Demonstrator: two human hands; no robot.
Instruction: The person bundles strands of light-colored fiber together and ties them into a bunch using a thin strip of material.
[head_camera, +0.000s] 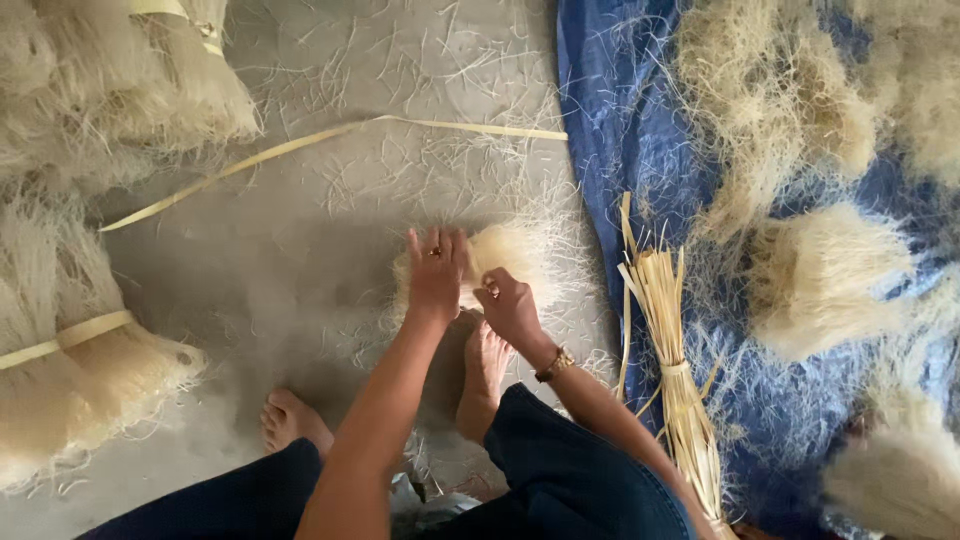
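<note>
A small pale bundle of thin dried noodle-like strands (505, 250) lies on the grey floor just past my bare feet. My left hand (436, 272), with a ring on it, presses flat on the bundle's left side. My right hand (508, 305), a gold watch at its wrist, pinches the strands at the bundle's near edge. A long flat pale strip (300, 145) lies across the floor beyond the bundle.
Large tied bundles of the same strands lie at the left (85, 365) and top left (120, 80). A blue tarp (620, 130) at the right carries loose heaps of strands (820, 280) and a tied sheaf of flat straw-coloured strips (675, 360). Stray strands litter the floor.
</note>
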